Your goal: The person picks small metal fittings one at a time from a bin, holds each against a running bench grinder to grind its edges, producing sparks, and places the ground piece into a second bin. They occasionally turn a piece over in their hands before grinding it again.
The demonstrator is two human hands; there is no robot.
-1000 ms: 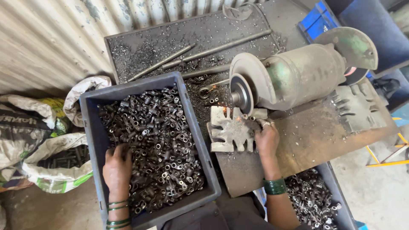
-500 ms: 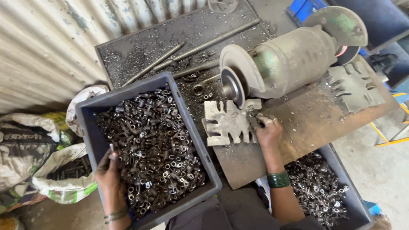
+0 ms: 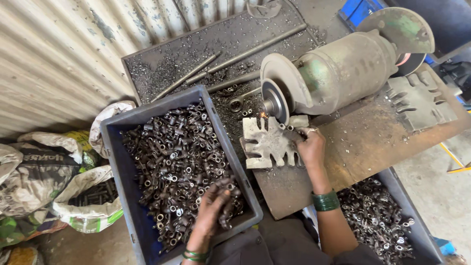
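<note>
Right hand [image 3: 310, 146] pinches 1 small part on the notched rest [image 3: 269, 143] at the wheel [image 3: 274, 100]; keep fingertips clear while the left hand [image 3: 214, 206], loosely cupped, gathers parts in the bin [image 3: 114, 162].

Right hand's [image 3: 310, 145] fingertips and their small piece at the grinding wheel [image 3: 274, 100], too tiny to tell.
</note>
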